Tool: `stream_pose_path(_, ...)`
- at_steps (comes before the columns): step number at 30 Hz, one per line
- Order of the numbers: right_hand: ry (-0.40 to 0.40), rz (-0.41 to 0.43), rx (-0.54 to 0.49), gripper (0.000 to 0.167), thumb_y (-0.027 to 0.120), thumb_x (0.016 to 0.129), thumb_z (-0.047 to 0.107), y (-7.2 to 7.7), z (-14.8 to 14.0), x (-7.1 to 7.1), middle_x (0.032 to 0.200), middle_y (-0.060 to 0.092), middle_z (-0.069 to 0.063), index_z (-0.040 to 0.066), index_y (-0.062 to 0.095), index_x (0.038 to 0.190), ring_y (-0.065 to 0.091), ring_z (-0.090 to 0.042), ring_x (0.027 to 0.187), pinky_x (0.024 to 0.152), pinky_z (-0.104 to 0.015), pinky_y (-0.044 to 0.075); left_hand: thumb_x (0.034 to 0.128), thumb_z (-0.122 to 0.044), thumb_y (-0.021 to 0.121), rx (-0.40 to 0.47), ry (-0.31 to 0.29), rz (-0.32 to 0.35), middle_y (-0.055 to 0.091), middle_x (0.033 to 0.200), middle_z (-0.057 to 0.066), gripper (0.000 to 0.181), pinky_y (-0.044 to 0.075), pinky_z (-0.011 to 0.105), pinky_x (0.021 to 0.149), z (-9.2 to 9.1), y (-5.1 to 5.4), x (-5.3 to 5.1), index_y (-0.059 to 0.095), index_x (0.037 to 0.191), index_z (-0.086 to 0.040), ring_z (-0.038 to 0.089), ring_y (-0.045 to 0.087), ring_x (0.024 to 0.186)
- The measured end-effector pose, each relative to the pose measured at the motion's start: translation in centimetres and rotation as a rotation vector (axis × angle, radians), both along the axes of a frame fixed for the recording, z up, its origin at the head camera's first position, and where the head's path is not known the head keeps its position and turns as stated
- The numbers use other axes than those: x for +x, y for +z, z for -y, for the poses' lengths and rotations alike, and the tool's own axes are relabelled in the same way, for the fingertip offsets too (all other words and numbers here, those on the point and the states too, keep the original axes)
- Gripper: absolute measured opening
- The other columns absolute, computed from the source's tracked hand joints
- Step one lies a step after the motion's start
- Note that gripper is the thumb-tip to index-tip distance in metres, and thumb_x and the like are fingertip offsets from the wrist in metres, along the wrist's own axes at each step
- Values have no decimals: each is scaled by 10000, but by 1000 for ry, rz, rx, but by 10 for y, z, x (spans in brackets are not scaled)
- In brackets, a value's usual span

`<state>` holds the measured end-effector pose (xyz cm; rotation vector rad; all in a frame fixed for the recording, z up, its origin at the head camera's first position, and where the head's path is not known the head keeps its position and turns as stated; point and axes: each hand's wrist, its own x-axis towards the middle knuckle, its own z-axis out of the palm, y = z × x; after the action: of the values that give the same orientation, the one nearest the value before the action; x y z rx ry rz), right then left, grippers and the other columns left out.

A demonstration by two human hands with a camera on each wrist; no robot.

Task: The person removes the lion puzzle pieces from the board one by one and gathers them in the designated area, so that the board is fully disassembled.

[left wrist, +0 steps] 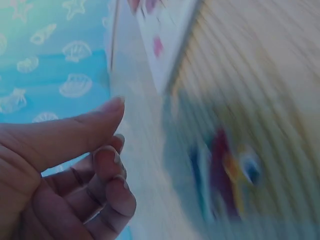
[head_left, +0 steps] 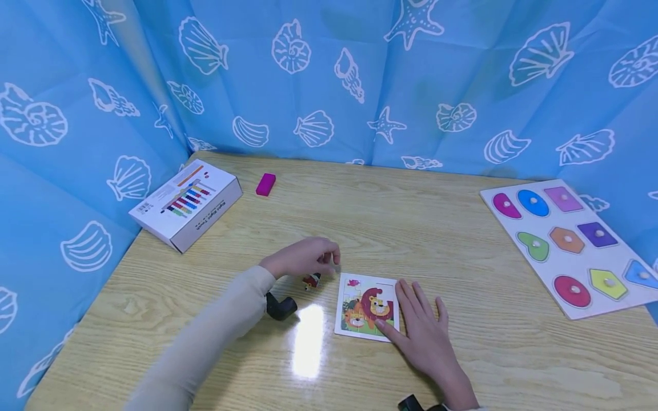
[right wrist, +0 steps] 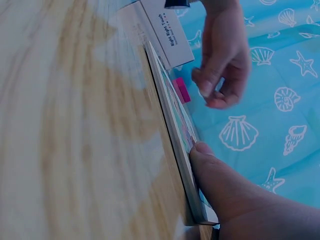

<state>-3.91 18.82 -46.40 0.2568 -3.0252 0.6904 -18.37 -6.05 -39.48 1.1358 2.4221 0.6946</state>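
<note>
A square jigsaw puzzle with a white frame (head_left: 338,311) and a picture of lions lies flat on the table. Its upper right part shows bare white backing. My right hand (head_left: 424,334) rests along its right side with fingers fairly straight. The thumb (right wrist: 204,150) presses on its face, while the other fingers are hidden in the right wrist view. Just past the upper left corner hovers my left hand (head_left: 304,257), fingers loosely bent, nothing seen between thumb and fingertips. Loose colourful jigsaw pieces (head_left: 311,281) lie below it, blurred in the left wrist view.
A white box (head_left: 205,208) with a bead-toy picture stands at the back left, beside a small magenta block (head_left: 265,184). On the right lies a white shape board (head_left: 545,274) with knobbed pieces. A blue seashell curtain (head_left: 339,85) borders the table's back and sides.
</note>
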Motion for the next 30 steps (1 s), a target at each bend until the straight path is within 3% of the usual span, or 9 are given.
stream_pose_path(7, 3, 21, 11, 834, 515, 892, 593, 3, 0, 1, 1520, 261, -123, 50, 281, 1481, 135, -310, 1401, 1036, -600, 1, 876, -124, 693, -61, -157, -4, 563, 849, 5, 178, 417, 234, 685, -40, 6, 4, 642, 1046, -113, 103, 499, 755)
stream_pose_path(13, 6, 6, -9, 825, 521, 893, 587, 3, -1, 1, 1514, 275, -128, 49, 295, 1476, 144, -313, 1397, 1026, -607, 10, 838, -66, 723, -167, -271, 55, 565, 824, -2, 340, 399, 212, 682, -62, 4, 6, 621, 1151, -152, 95, 491, 727)
stream_pose_path(21, 4, 9, -1, 834, 516, 890, 597, 1, -1, 0, 1508, 284, -133, 40, 299, 1472, 148, -318, 1396, 1026, -605, 9, 791, -116, 781, -260, -301, 23, 535, 858, 2, 411, 370, 197, 651, -76, -1, 5, 610, 1154, -204, 90, 449, 727)
stream_pose_path(30, 5, 19, 2, 838, 513, 891, 600, 1, -1, -1, 1509, 281, -141, 39, 294, 1474, 144, -323, 1396, 1026, -609, 3, 747, -69, 807, -268, -286, 88, 531, 840, 17, 423, 366, 193, 616, -82, -1, 1, 595, 1098, -174, 93, 444, 698)
